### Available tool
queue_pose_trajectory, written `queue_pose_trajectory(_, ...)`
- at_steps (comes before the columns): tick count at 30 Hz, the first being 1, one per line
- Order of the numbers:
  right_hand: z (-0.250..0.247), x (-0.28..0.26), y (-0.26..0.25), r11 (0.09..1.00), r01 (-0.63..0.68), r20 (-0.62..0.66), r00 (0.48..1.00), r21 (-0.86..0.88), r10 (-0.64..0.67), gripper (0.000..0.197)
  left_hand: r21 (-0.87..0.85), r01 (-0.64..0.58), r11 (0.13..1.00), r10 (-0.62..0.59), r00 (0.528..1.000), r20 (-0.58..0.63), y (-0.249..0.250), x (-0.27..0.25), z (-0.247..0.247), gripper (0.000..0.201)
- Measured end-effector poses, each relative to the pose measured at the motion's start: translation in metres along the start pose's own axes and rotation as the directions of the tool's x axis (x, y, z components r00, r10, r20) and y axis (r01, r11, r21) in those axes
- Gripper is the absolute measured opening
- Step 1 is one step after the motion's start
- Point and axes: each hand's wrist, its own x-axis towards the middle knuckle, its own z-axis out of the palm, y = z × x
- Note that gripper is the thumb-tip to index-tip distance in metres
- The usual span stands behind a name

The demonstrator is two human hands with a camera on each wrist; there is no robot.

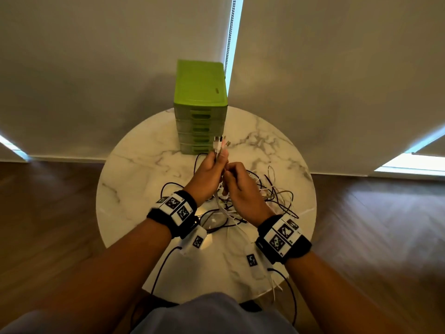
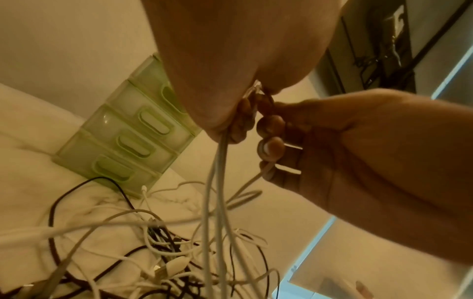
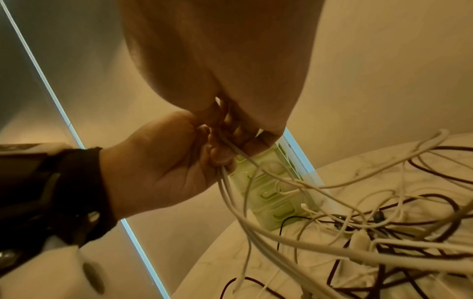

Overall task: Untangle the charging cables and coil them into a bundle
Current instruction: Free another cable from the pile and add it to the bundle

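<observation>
A tangle of white and black charging cables [image 1: 262, 198] lies on the round marble table [image 1: 134, 169]. My left hand [image 1: 212, 169] is raised above it and grips a bunch of white cables [image 2: 217, 182] in its fist, their plug ends [image 1: 220, 142] sticking up past the fingers. My right hand [image 1: 237, 182] is close beside it, its curled fingers [image 2: 271, 123] pinching one white cable [image 3: 245, 159] just below the left fist. The held strands hang down into the pile [image 3: 371, 232].
A green plastic drawer unit [image 1: 201, 104] stands at the table's far edge, right behind my hands. Black cables [image 1: 163, 266] trail off the near edge toward my lap. Wood floor surrounds the table; blinds hang behind.
</observation>
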Motion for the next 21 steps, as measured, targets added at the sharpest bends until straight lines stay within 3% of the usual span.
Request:
queue_pose_trajectory(4, -0.005, -0.001, 0.007, 0.999, -0.034, 0.043, 0.998, 0.009, 0.034, 0.025, 0.139, -0.099, 0.985, 0.112, 0.99, -0.086, -0.007, -0.005, -0.007, 0.038)
queue_pose_trajectory(7, -0.008, 0.006, 0.02, 0.989, -0.054, 0.169, 0.983, -0.136, 0.077, 0.046, 0.068, -0.112, 0.991, 0.122, 0.977, -0.175, 0.003, -0.007, -0.012, 0.035)
queue_pose_trajectory(10, -0.009, 0.01, 0.049, 0.977, -0.011, 0.263, 0.962, -0.214, 0.069, 0.046, 0.024, -0.186, 0.982, 0.187, 0.957, -0.221, 0.018, -0.007, -0.022, 0.044)
queue_pose_trajectory(15, -0.024, 0.013, 0.092, 0.858, -0.048, 0.295, 0.928, -0.511, 0.228, 0.066, -0.309, -0.298, 0.903, 0.162, 0.903, -0.397, 0.056, 0.004, -0.069, 0.051)
queue_pose_trajectory(19, -0.045, 0.027, 0.091, 0.745, -0.047, 0.223, 0.94, -0.665, 0.257, 0.039, -0.312, -0.338, 0.888, 0.168, 0.87, -0.463, 0.075, 0.008, -0.096, 0.031)
queue_pose_trajectory(21, -0.051, 0.04, 0.082, 0.727, -0.095, 0.143, 0.955, -0.68, 0.259, 0.036, -0.285, -0.32, 0.904, 0.175, 0.883, -0.435, 0.07, 0.006, -0.095, 0.022)
